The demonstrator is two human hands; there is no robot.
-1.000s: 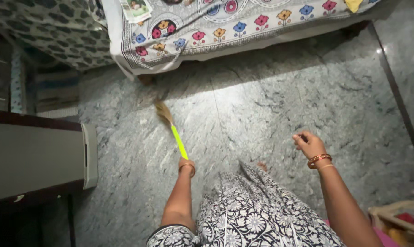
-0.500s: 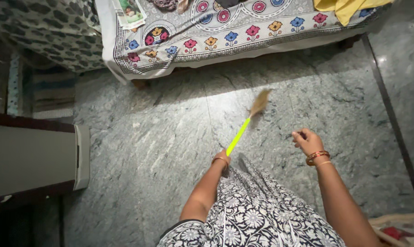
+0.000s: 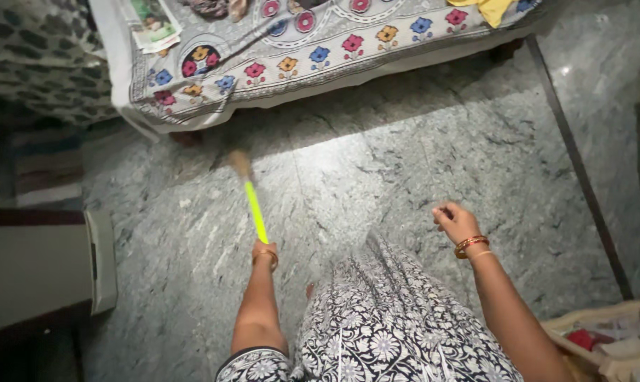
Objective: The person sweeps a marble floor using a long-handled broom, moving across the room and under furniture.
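Left hand (image 3: 264, 249) is clamped round the broom (image 3: 251, 199), bristles down on the floor (image 3: 405, 177) just short of the bed (image 3: 298, 49). Right hand (image 3: 456, 221) hangs loosely curled over the floor, holding nothing I can see.

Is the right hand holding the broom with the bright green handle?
No, the left hand grips the broom, while the right hand hangs loosely curled and apart from it over the stone floor.

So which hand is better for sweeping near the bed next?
Probably the left. The left hand already grips the broom, whose bristles point at the bed. The right hand is loosely curled, off to the side, away from the handle.
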